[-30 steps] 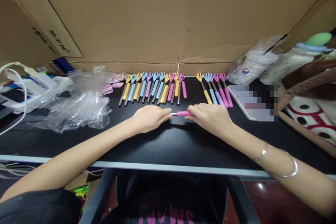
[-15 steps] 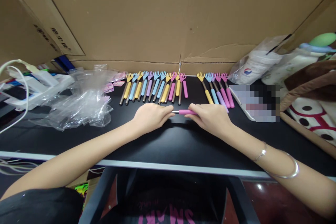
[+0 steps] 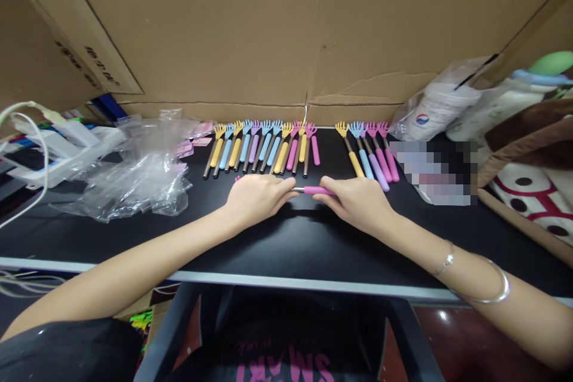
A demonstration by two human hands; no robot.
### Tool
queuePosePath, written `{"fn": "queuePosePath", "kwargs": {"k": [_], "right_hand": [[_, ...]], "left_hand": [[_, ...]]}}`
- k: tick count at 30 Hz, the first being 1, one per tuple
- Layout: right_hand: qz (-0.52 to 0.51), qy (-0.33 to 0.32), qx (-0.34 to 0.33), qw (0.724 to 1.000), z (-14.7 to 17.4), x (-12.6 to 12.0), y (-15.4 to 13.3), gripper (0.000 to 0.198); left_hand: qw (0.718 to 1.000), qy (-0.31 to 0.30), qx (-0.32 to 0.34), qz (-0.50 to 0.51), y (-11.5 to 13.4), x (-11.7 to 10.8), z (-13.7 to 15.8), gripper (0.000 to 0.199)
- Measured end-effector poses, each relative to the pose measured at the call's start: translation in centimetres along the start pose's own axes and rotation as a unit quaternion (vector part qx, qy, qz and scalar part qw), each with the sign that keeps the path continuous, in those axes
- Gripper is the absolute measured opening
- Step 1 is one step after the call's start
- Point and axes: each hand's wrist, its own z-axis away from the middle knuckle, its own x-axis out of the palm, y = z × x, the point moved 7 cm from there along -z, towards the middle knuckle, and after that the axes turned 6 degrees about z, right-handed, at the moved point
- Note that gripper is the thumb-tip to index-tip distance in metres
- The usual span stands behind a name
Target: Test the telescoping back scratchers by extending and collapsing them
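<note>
My left hand [image 3: 257,198] is closed around the metal rod of a pink back scratcher [image 3: 319,190]. A bit of its pink claw pokes out behind that hand. At the other end, the fingers of my right hand [image 3: 363,202] pinch the pink handle, and a short length of bare metal shows between both hands. Beyond them lies a row of back scratcher rods with claws, with loose coloured handles [image 3: 216,153] beside them. To the right is a smaller group of back scratchers with handles on their rods [image 3: 379,172].
Clear plastic bags [image 3: 152,161] and pink cards lie at left, beside a white power strip [image 3: 67,155] with cables. At right are a bagged cup [image 3: 441,110], a blurred-out device [image 3: 439,173] and a brown-trimmed bag [image 3: 528,143]. Cardboard walls [image 3: 268,30] enclose the black table [image 3: 313,250].
The pink claw now shows behind my left hand, where it was hidden before. Both hands stay in almost the same place on the back scratcher.
</note>
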Motion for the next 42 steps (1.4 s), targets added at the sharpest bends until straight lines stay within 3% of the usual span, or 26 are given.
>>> {"fn": "queuePosePath", "kwargs": {"k": [15,34,42], "right_hand": [[0.034,0.035,-0.026,0.998,-0.3,-1.8,0.2,0.039],[0.029,-0.05,-0.026,0.998,-0.8,-1.5,2.3,0.044],[0.005,-0.09,-0.043,0.995,-0.7,-0.9,4.5,0.04]], "left_hand": [[0.997,-0.025,-0.018,0.075,-0.3,0.5,-0.4,0.037],[0.998,-0.033,0.006,0.053,-1.7,-0.3,-0.7,0.023],[0.997,-0.031,0.037,0.052,-2.8,-0.2,-0.9,0.033]]}}
